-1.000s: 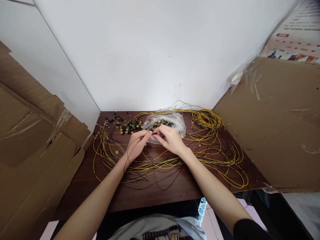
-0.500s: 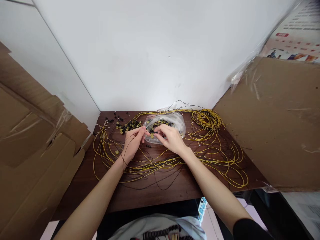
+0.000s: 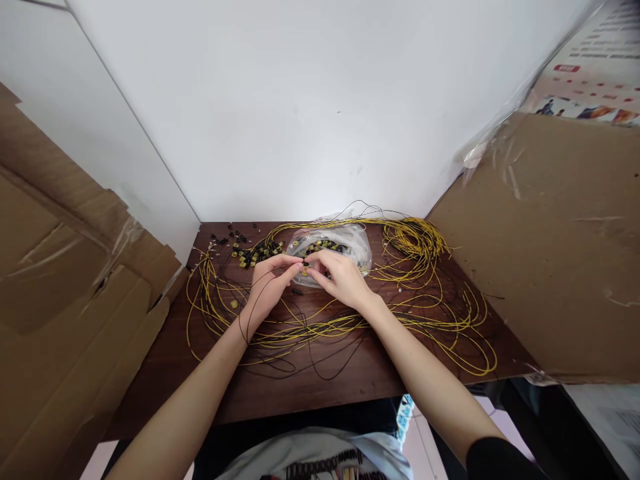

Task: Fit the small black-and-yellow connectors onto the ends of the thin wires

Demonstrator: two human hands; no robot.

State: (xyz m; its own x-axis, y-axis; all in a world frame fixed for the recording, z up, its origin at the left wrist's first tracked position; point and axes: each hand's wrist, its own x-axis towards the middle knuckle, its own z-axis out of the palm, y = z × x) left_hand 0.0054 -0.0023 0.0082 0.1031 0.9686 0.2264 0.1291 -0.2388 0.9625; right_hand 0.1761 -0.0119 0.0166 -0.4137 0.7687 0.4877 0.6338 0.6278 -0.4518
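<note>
My left hand (image 3: 267, 285) pinches a thin black wire (image 3: 241, 325) whose slack loops back over my left wrist. Between both sets of fingertips is a small black part (image 3: 305, 263), which looks like a connector, and my right hand (image 3: 344, 279) pinches it with thumb and forefinger. Whether the wire's end sits inside this part is too small to tell. Just behind the hands lies an open clear plastic bag (image 3: 361, 241) with several black and yellow pieces in it. A pile of similar black and yellow parts (image 3: 257, 253) rests left of the bag.
Long yellow and black wires (image 3: 320, 331) stretch across the brown tabletop (image 3: 310, 393) in front of the hands. A coil of yellow wire (image 3: 415, 241) lies at the back right. Cardboard sheets (image 3: 560, 253) flank both sides, and a white wall (image 3: 320, 120) stands behind.
My left fingertips have moved slightly right and now meet those of my right hand at the small black part. The wire loop at my left wrist has shifted a little.
</note>
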